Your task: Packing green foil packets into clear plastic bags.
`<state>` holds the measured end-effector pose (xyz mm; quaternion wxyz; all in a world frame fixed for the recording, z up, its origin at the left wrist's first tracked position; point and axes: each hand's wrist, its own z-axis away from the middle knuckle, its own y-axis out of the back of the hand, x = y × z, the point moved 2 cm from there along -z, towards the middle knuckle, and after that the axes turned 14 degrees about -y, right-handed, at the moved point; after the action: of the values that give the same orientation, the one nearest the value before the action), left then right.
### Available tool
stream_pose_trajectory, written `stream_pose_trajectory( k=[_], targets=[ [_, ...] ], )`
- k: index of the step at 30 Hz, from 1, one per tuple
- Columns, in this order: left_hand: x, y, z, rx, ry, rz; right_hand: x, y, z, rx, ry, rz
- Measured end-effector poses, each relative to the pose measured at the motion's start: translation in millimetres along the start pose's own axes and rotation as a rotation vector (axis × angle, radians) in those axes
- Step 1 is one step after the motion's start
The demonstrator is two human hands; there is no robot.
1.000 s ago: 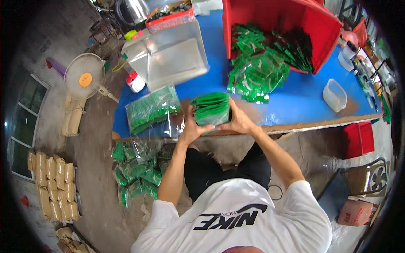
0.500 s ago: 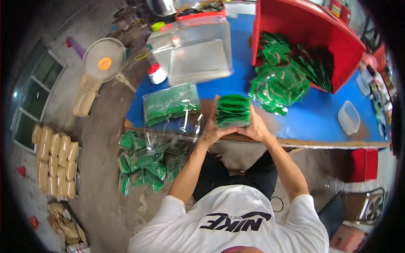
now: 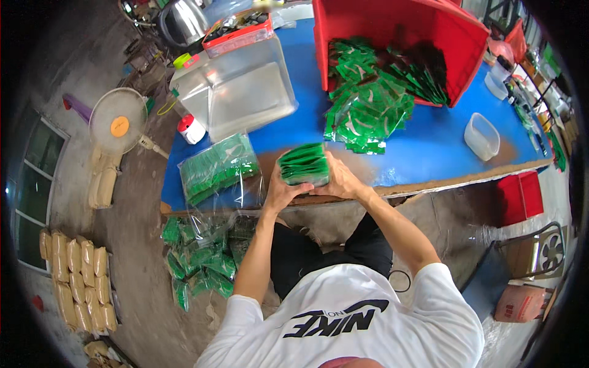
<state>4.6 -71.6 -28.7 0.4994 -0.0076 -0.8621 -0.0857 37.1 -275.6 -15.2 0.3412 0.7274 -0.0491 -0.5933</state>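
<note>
Left hand (image 3: 281, 191) and right hand (image 3: 343, 178) clasp a stack of green packets (image 3: 304, 164) by the near edge of the desk (image 3: 426, 144).
The stack's layered edges and slightly longer visible side run roughly from 9 to 3 o'clock, right end tipped up; half a second ago they looked nearly level, before the view swung. Bagged packets (image 3: 219, 170) lie at 9 o'clock, loose packets (image 3: 371, 113) at 2.
</note>
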Motion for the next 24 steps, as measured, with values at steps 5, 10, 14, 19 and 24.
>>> stream_pose_trajectory(
  k=[5, 10, 14, 19, 24],
  targets=[
    [22.4, -2.7, -3.6, -0.189, -0.178, -0.251, 3.6, 0.0, 1.6, -0.050, -0.057, 0.074],
    [13.2, 6.7, 47.2, 0.129, 0.175, 0.324, -33.6, 4.8, 40.6, 0.006, 0.089, -0.056],
    [-17.7, 1.2, 69.9, 0.170, 0.123, 0.863, -28.6, 0.3, 61.1, -0.602, -0.824, -1.025],
    [35.7, -16.4, 56.6, 0.030, 0.160, 1.018, -60.5, -62.8, 92.7, -0.997, -0.665, -1.595],
    [84.9, -5.9, 45.9, 0.218, 0.264, 0.861, -44.7, -39.2, 101.0, -0.740, -0.628, -1.592]
  ],
)
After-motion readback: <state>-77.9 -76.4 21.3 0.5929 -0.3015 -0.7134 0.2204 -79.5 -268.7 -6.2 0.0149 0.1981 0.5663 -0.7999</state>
